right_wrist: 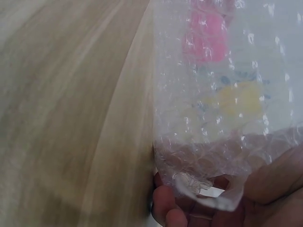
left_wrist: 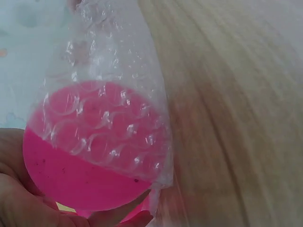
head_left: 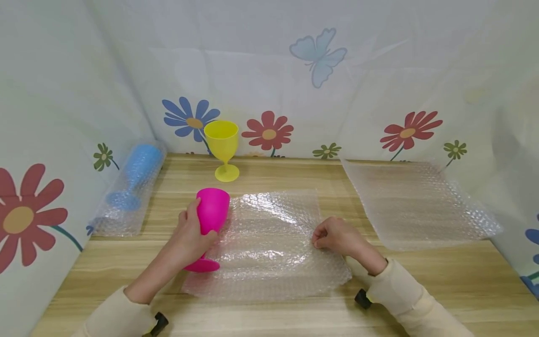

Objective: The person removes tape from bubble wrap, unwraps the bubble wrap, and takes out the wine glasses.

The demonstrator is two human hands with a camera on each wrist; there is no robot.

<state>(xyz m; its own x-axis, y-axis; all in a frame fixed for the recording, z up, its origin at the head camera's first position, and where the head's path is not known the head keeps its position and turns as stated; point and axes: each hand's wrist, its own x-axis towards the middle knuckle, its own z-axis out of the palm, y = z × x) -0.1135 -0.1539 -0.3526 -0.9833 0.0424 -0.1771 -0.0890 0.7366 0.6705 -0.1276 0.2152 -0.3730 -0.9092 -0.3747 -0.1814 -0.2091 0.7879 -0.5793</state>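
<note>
My left hand (head_left: 189,238) grips a pink goblet (head_left: 212,210) around its bowl and stem, the goblet leaning over the left part of a bubble wrap sheet (head_left: 269,234). In the left wrist view, bubble wrap (left_wrist: 113,52) overlaps part of the goblet's round pink base (left_wrist: 85,175). At the sheet's right side, my right hand (head_left: 338,236) pinches its edge between thumb and fingers. The right wrist view has the fingers (right_wrist: 165,203) curled at the wrap's edge (right_wrist: 213,156), with pink and yellow shapes blurred through it.
A yellow goblet (head_left: 223,145) stands upright near the back edge. At the left, a blue goblet (head_left: 141,164) lies inside bubble wrap. Another bubble wrap sheet (head_left: 421,206) lies flat at the right. Flower-printed cloth (head_left: 261,75) borders the wooden table (head_left: 294,316).
</note>
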